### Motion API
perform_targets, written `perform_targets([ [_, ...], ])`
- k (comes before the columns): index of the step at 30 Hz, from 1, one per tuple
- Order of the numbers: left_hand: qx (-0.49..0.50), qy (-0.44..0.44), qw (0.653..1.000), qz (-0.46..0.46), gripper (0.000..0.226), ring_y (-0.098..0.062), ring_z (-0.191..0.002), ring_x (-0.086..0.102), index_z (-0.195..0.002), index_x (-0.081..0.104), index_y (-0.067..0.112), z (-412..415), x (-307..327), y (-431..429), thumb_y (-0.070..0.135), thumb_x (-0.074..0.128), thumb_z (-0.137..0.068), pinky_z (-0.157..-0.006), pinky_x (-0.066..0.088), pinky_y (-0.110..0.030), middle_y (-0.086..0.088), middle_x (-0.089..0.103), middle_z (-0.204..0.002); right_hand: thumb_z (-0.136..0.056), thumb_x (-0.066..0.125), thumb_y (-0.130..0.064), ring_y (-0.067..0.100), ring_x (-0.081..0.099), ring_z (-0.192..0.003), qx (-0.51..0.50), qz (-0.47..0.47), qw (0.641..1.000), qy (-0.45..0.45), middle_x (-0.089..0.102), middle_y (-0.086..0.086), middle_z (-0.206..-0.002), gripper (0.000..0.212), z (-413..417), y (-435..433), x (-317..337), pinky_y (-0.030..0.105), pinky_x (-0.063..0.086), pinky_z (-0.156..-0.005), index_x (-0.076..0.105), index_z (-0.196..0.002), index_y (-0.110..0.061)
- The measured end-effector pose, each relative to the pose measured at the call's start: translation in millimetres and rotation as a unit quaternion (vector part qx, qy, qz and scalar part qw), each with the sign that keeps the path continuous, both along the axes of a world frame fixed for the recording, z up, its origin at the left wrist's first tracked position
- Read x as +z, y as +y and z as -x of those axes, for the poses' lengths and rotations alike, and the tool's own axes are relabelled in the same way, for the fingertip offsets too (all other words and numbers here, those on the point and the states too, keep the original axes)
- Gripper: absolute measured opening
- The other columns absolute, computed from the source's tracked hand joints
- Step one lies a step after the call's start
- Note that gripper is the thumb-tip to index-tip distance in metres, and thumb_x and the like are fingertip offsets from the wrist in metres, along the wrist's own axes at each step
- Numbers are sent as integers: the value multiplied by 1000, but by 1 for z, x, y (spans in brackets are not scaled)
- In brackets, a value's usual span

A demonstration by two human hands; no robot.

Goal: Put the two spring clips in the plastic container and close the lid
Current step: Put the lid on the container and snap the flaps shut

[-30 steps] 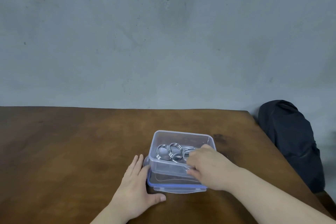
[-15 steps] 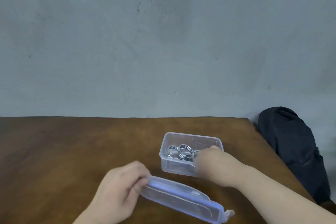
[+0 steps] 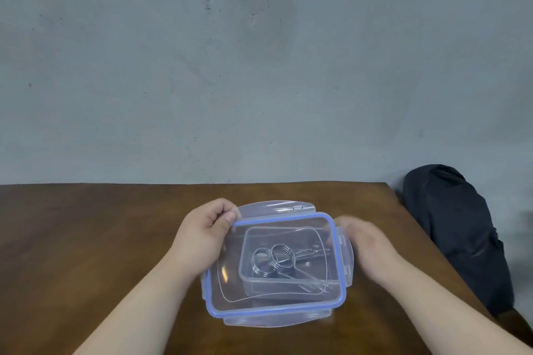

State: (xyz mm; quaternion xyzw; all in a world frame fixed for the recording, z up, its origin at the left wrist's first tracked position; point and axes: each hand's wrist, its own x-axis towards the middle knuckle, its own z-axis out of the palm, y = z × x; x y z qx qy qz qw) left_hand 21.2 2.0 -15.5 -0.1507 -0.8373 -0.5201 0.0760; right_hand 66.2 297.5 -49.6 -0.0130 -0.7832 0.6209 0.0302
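Note:
My left hand (image 3: 204,235) grips the far left corner of the clear lid (image 3: 227,291) with its blue seal, holding it above the clear plastic container (image 3: 248,274). Through the lid I see the container on the wooden table (image 3: 86,239), and two metal spring clips (image 3: 272,258) lying inside it, coils side by side. My right hand (image 3: 366,248) is at the lid's right edge by the side latch, blurred; whether it grips the lid or the container I cannot tell.
A dark bag (image 3: 458,228) lies just off the table's right edge. A grey wall rises behind the table's far edge.
My left hand has lifted the lid from the table's near side and brought it over the container. My right hand has left the container's inside and gone to the right edge.

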Motion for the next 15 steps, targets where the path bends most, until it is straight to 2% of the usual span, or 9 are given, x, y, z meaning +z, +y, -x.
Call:
perform_targets([
  [1, -3, -14, 1000, 6, 32, -9, -44, 48, -74, 64, 20, 8, 0, 5, 4, 52, -99, -48, 43, -21, 9, 59, -60, -103, 43, -40, 17, 61, -64, -25, 111, 993, 4, 70, 4, -73, 46, -1, 1, 10, 34, 48, -66, 76, -85, -14],
  [2, -7, -28, 1000, 12, 33, -9, -43, 46, -73, 65, 18, 16, 0, 12, 5, 53, -100, -47, 41, -22, 8, 58, -60, -100, 36, -51, 22, 64, -65, -31, 160, 987, 8, 71, 9, -76, 57, -2, 2, 18, 36, 50, -66, 75, -96, -10],
  [3, -13, -37, 999, 20, 36, -8, -42, 45, -69, 65, 19, 24, -1, 20, 6, 54, -100, -47, 39, -24, 9, 57, -58, -101, 36, -53, 27, 67, -66, -35, 143, 989, 15, 73, 10, -79, 58, -4, 1, 25, 37, 52, -67, 74, -101, -9],
  [4, -19, -48, 998, 26, 39, -6, -40, 44, -65, 65, 21, 30, -1, 28, 7, 55, -100, -47, 38, -25, 11, 57, -55, -105, 41, -47, 29, 69, -68, -39, 77, 996, 24, 75, 10, -81, 49, -5, -2, 30, 37, 54, -68, 74, -99, -11],
  [6, -27, -75, 997, 16, 41, -4, -40, 44, -64, 67, 24, 41, -1, 42, 9, 57, -100, -49, 37, -26, 13, 58, -52, -104, 55, -34, 23, 65, -66, -84, -78, 992, 52, 74, 9, -81, 29, -3, -12, 30, 40, 51, -69, 72, -87, -17],
  [7, -22, -82, 996, 7, 36, -5, -43, 47, -67, 69, 23, 45, -1, 47, 12, 59, -100, -51, 39, -26, 12, 61, -54, -102, 60, -31, 19, 62, -66, -111, -112, 986, 55, 73, 12, -82, 26, 2, -13, 27, 40, 50, -69, 70, -82, -18],
  [11, 18, -77, 997, 23, 18, -7, -74, 63, -82, 74, 22, 54, -15, 49, 26, 65, -97, -68, 47, -23, 6, 75, -83, -100, 66, -32, 20, 62, -68, -143, -102, 984, -8, 75, 20, -92, 28, 27, -5, 10, 39, 53, -67, 71, -80, -12],
  [15, 56, -128, 987, 79, 15, -16, -78, 67, -80, 72, 24, 55, -50, 40, 26, 68, -94, -67, 49, -27, 0, 76, -88, -100, 63, -36, 28, 66, -63, -138, -174, 974, -52, 75, 15, -82, 33, 43, -3, -10, 44, 56, -61, 64, -74, -16],
])
